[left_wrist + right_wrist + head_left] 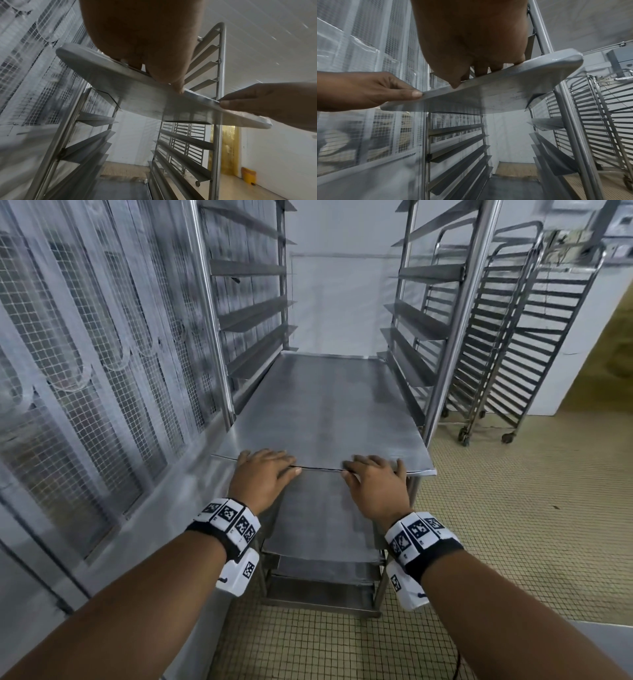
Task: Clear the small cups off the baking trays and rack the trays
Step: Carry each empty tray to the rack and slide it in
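The bare baking tray (pixel 325 412), a stiff, thin, slick metal sheet resting partway into the rack (pixel 452 337) on its runners, is being gripped at its near rim by the left hand (pixel 262 477) and right hand (pixel 375 484), the natural hold.

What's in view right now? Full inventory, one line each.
baking tray: one in hand, bare grey metal, partly slid onto the rack's runners, near edge sticking out; no cups on it
lower trays: at least two, grey metal, racked below it
tray rack: one, steel, angled runners both sides, straight ahead
spare racks: at least two, steel, on castors, right of it by the white wall
mesh panels: white wire grid, along the left
floor: small beige tiles
yellow bin: one, far corner
left hand: fingers on the tray's near edge
right hand: same edge, further right
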A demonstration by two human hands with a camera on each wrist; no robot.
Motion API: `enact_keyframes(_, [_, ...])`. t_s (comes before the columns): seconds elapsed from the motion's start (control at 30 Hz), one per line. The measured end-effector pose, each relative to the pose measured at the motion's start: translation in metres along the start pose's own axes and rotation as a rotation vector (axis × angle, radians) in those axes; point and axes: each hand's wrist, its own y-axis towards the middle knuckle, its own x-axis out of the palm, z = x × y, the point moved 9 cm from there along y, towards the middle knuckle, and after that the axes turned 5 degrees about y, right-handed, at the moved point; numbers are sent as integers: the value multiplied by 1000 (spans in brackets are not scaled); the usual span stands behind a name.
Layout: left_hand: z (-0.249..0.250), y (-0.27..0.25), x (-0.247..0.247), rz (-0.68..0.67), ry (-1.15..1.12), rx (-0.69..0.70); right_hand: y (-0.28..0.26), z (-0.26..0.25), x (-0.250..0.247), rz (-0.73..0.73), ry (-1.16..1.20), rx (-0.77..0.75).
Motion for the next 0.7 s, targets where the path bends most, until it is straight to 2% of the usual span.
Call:
enact_keyframes(0.33, [-26, 83, 24, 78, -4, 16, 80, 26, 23, 20, 34, 20])
enact_keyframes(0.53, [-42, 136, 42, 62, -8, 13, 135, 42, 38, 49, 30, 32])
enact_keyframes(0.7, [-49, 167, 53, 53, -29, 18, 168, 56, 48, 13, 35, 60])
